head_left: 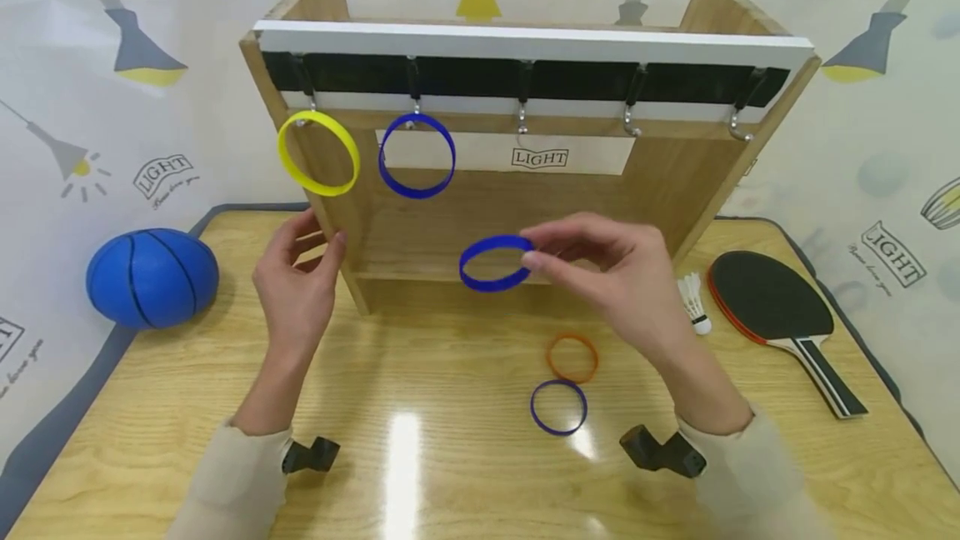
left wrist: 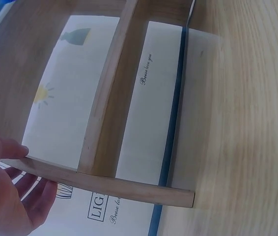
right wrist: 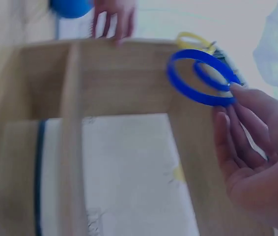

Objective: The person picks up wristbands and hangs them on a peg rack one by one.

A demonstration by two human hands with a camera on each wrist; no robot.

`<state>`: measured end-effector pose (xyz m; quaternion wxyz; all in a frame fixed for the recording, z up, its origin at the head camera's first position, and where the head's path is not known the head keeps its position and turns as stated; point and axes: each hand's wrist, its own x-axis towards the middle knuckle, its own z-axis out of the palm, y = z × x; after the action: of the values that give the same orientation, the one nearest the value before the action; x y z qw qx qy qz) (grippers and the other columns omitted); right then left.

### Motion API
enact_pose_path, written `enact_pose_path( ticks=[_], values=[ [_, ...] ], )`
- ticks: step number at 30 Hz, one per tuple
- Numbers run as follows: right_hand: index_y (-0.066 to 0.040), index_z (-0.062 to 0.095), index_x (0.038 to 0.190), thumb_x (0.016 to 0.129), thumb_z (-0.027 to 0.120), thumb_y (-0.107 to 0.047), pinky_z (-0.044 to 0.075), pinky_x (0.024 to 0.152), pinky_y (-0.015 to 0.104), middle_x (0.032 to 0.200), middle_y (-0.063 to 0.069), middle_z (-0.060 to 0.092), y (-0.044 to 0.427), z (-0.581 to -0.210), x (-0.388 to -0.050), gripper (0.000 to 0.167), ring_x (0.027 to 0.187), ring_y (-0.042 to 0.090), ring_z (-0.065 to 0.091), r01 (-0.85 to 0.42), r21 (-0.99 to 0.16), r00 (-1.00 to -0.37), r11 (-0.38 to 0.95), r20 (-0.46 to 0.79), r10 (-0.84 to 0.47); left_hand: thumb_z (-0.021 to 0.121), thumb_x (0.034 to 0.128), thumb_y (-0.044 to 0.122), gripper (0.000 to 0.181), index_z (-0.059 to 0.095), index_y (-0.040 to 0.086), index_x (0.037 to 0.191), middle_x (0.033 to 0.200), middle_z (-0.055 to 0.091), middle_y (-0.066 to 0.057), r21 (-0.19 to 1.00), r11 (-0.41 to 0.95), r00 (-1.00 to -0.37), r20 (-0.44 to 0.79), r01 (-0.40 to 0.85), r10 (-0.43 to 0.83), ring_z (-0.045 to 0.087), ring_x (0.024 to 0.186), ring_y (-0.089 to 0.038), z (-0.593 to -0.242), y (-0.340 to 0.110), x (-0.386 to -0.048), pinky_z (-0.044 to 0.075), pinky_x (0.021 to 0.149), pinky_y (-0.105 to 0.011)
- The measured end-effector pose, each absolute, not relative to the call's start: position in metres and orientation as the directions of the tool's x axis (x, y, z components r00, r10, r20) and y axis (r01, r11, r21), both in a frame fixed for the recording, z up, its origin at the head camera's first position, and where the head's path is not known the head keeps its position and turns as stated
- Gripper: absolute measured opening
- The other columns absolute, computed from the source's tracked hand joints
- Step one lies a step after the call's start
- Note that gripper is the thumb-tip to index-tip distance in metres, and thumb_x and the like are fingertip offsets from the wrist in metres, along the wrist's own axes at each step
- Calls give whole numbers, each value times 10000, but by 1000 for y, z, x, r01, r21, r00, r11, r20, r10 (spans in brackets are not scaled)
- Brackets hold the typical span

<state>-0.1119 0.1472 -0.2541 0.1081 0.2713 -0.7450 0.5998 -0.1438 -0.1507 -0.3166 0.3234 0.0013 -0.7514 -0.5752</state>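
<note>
— The beige sleeves point(head_left: 236, 482) lie nearest the camera, each with a small black device point(head_left: 311, 455) at its cuff. And what is the right hand point(head_left: 622, 265) doing?

— It pinches the tilted blue ring point(head_left: 487, 284) by its edge, thumb and fingertips closed on the band, in front of the wooden hook rack point(head_left: 435, 223) and below its row of metal hooks point(head_left: 522, 119).

— How does the left hand point(head_left: 300, 273) sit?

— It grips the edge of the rack's side panel, thumb to the inside and the other fingers round the outside, as the left wrist view shows.

— Which rings hang?

— The yellow ring point(head_left: 326, 190) on the leftmost hook, a second blue ring point(head_left: 417, 193) on the next one along.

— And on the wooden table point(head_left: 337, 407)?

— The orange ring point(head_left: 570, 336) and a thin blue ring point(head_left: 558, 432) lie flat, side by side; whether they touch cannot be told. A blue basketball point(head_left: 153, 277) rests left of the rack, while to the right a shuttlecock point(head_left: 695, 307) lies beside a black-faced table tennis bat point(head_left: 772, 298)
</note>
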Motion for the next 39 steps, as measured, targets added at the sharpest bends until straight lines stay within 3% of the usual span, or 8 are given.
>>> enact_pose_path(
  ticks=[6, 14, 22, 33, 39],
  values=[
    [33, 719, 1075, 859, 735, 1, 555, 777, 303, 1030, 183, 696, 137, -231, -123, 219, 865, 299, 639, -483, -856, -866, -183, 498, -46, 694, 880, 17, 313, 655, -46, 1184, 1088, 668, -155, 863, 348, -792, 485, 366, -370, 658, 972, -264, -317, -151, -144, 528, 730, -183],
    [48, 707, 1100, 860, 743, -46, 546, 794, 319, 1053, 200, 674, 127, -226, -137, 260, 886, 302, 629, -496, -815, -867, -301, 484, 119, 698, 880, 37, 308, 666, -21, 1182, 1084, 671, -141, 865, 349, -793, 481, 360, -374, 661, 961, -234, -317, -152, -144, 525, 727, -179],
    [94, 692, 1091, 841, 755, -18, 550, 759, 320, 1042, 201, 686, 128, -233, -144, 281, 866, 283, 641, -498, -792, -865, -352, 481, 142, 705, 880, 63, 315, 676, 13, 1189, 1093, 675, -124, 857, 372, -788, 490, 357, -374, 664, 958, -232, -319, -153, -144, 518, 715, -164],
    [58, 712, 1082, 843, 763, -50, 546, 749, 308, 1049, 190, 695, 130, -242, -149, 267, 853, 305, 632, -493, -817, -870, -301, 471, 147, 719, 877, 68, 324, 675, 22, 1195, 1098, 678, -90, 866, 362, -793, 476, 346, -380, 660, 969, -209, -331, -159, -153, 526, 733, -182],
    [48, 716, 1085, 846, 762, -58, 547, 737, 305, 1064, 206, 685, 130, -245, -149, 265, 866, 297, 632, -493, -821, -870, -288, 473, 141, 706, 880, 62, 316, 676, 14, 1191, 1095, 675, -121, 866, 363, -794, 474, 344, -381, 658, 960, -229, -319, -152, -144, 521, 727, -174]
  ],
)
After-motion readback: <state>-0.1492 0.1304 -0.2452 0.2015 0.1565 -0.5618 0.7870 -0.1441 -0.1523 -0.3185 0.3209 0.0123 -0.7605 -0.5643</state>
